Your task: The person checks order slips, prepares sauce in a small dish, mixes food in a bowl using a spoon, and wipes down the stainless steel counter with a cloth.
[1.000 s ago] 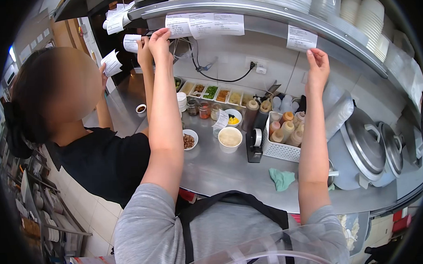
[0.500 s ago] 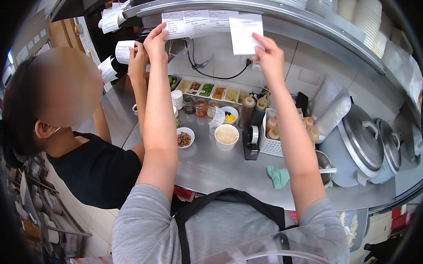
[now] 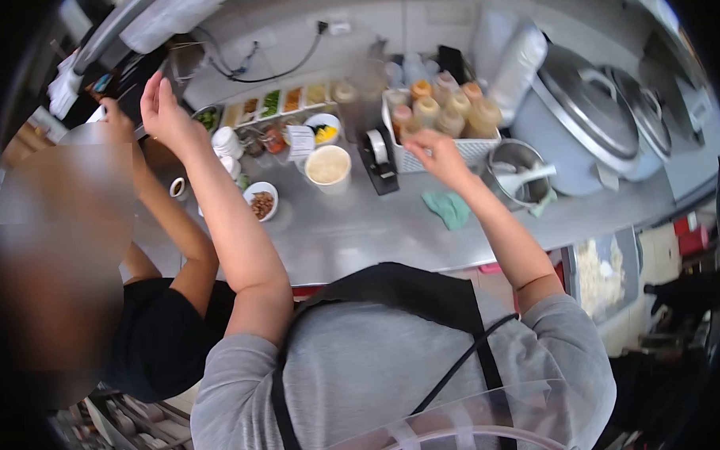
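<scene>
Two bare hands up over a steel worktop, and neither obviously has hold of anything. Left hand is raised high on the far left, grip loose, fingers pointing up with nothing visible in them, just below a blurred white strip along the shelf edge. Right hand is in front of the white basket packed with sauce bottles; its fingers are bunched, but I can't tell if that grip is pinching something (motion blur, sorry) or touching the basket.

Black tape dispenser sits just left of the basket, with a green cloth lying in front. Further left you've got a white tub with pale contents, a printed slip right behind it, and a bowl of brown chunks. A co-worker in a black top is on the left.
</scene>
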The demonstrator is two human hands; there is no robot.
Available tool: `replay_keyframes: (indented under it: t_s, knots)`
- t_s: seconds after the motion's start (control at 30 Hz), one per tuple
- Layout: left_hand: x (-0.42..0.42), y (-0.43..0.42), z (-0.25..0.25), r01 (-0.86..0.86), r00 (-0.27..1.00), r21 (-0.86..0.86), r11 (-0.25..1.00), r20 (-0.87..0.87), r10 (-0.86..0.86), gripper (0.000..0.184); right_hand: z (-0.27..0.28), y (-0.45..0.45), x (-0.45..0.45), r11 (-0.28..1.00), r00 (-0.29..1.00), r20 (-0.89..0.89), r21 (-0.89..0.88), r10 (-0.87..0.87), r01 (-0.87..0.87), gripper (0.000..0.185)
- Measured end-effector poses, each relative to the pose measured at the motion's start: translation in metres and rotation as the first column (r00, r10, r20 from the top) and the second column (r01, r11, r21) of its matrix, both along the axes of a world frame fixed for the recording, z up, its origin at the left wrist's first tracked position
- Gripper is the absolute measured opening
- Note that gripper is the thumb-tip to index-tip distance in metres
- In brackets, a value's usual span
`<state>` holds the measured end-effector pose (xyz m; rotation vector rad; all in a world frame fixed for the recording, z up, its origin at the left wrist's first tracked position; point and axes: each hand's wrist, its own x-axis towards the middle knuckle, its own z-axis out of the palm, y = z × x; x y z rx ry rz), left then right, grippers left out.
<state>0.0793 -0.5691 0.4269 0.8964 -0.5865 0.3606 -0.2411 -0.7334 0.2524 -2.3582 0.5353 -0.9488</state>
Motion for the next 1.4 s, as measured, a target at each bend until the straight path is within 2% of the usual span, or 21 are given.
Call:
replay_keyframes:
  t_s: [0.03, 0.1, 0.13, 0.2, 0.23, 0.3, 0.43, 0.5, 0.57, 0.63, 0.67, 0.73, 0.87, 0.93, 1.0, 1.07, 1.1, 1.17, 1.23, 1.3, 1.4]
  knots:
    - [-0.020, -0.003, -0.009, -0.013, 1.000, 0.018, 1.000, 0.006, 0.013, 0.016, -0.037, 0.002, -0.022, 0.994, 0.994, -0.073, -0.084, -0.083, 0.077, 0.016]
    - [-0.043, -0.009, -0.036, 0.034, 0.999, 0.095, 0.995, 0.023, -0.037, 0.016, -0.095, 0.008, -0.065, 0.985, 0.898, -0.429, -0.171, -0.094, 0.021, 0.022]
    - [-0.058, -0.011, -0.049, 0.082, 0.995, 0.189, 0.979, 0.045, -0.092, 0.017, -0.118, 0.011, -0.081, 0.986, 0.896, -0.432, -0.165, -0.104, 0.035, 0.022]
    - [-0.099, -0.009, -0.067, 0.168, 0.970, 0.366, 0.915, 0.103, -0.219, 0.017, -0.152, 0.014, -0.098, 0.870, 0.906, -0.347, -0.491, -0.242, 0.044, 0.031]
    - [-0.119, -0.005, -0.075, 0.200, 0.949, 0.452, 0.869, 0.132, -0.286, 0.016, -0.162, 0.007, -0.094, 0.874, 0.908, -0.349, -0.484, -0.231, 0.036, 0.031]
    - [-0.132, 0.001, -0.112, 0.218, 0.906, 0.606, 0.765, 0.166, -0.389, 0.013, -0.176, -0.013, -0.081, 0.781, 0.766, -0.289, -0.473, -0.574, 0.407, 0.042]
    - [-0.154, 0.032, -0.179, 0.365, 0.868, 0.766, 0.529, -0.076, -0.490, 0.011, -0.193, -0.010, -0.045, 0.726, 0.678, -0.268, -0.330, -0.684, 0.603, 0.042]
    - [-0.163, 0.049, -0.208, 0.463, 0.859, 0.768, 0.442, -0.266, -0.437, 0.012, -0.199, 0.019, -0.029, 0.742, 0.718, -0.248, -0.407, -0.651, 0.532, 0.040]
    - [-0.157, 0.061, -0.244, 0.551, 0.824, 0.753, 0.361, -0.421, -0.380, 0.015, -0.220, 0.050, -0.014, 0.961, 0.931, -0.246, -0.123, -0.270, 0.247, 0.035]
    - [-0.155, 0.066, -0.260, 0.641, 0.764, 0.717, 0.275, -0.565, -0.311, 0.018, -0.187, 0.104, -0.022, 0.948, 0.937, -0.350, -0.302, -0.009, -0.104, 0.039]
    - [-0.156, 0.066, -0.263, 0.659, 0.751, 0.707, 0.255, -0.608, -0.258, 0.019, -0.170, 0.117, -0.040, 0.952, 0.934, -0.356, -0.293, -0.026, -0.085, 0.039]
    - [-0.154, 0.061, -0.267, 0.681, 0.732, 0.697, 0.224, -0.646, -0.215, 0.020, -0.150, 0.128, -0.078, 0.934, 0.925, -0.246, -0.138, 0.290, -0.330, 0.042]
    - [-0.142, 0.058, -0.284, 0.648, 0.762, 0.732, 0.210, -0.620, -0.188, 0.020, -0.188, 0.105, -0.206, 0.982, 0.969, -0.229, -0.184, -0.094, 0.052, 0.051]
    - [-0.140, 0.057, -0.293, 0.662, 0.750, 0.721, 0.206, -0.632, -0.196, 0.020, -0.175, 0.091, -0.281, 0.945, 0.886, -0.328, -0.109, -0.327, 0.308, 0.054]
    - [-0.139, 0.055, -0.298, 0.659, 0.752, 0.727, 0.193, -0.645, -0.135, 0.020, -0.179, 0.074, -0.356, 0.765, 0.718, -0.304, -0.059, -0.626, 0.642, 0.045]
    - [-0.140, 0.055, -0.302, 0.671, 0.741, 0.714, 0.199, -0.658, -0.134, 0.020, -0.222, 0.052, -0.463, 0.190, 0.350, -0.458, 0.360, -0.817, 0.913, 0.030]
    - [-0.141, 0.055, -0.304, 0.678, 0.732, 0.700, 0.222, -0.669, -0.126, 0.021, -0.197, 0.062, -0.478, 0.108, 0.056, -0.523, -0.069, -0.851, 0.992, 0.026]
    - [-0.147, 0.052, -0.300, 0.673, 0.736, 0.698, 0.245, -0.665, -0.124, 0.021, -0.171, 0.056, -0.491, -0.056, -0.021, -0.332, 0.098, -0.943, 0.994, 0.024]
    - [-0.148, 0.058, -0.297, 0.657, 0.749, 0.705, 0.268, -0.651, -0.125, 0.020, -0.155, 0.041, -0.476, 0.122, 0.172, -0.151, 0.291, -0.974, 0.949, 0.029]
    - [-0.153, 0.055, -0.297, 0.629, 0.771, 0.730, 0.268, -0.629, -0.097, 0.020, -0.161, 0.015, -0.444, 0.279, 0.349, -0.115, 0.400, -0.930, 0.873, 0.038]
    - [-0.156, 0.055, -0.300, 0.601, 0.792, 0.755, 0.262, -0.606, -0.072, 0.019, -0.158, -0.001, -0.364, 0.577, 0.580, -0.320, 0.116, -0.749, 0.809, 0.049]
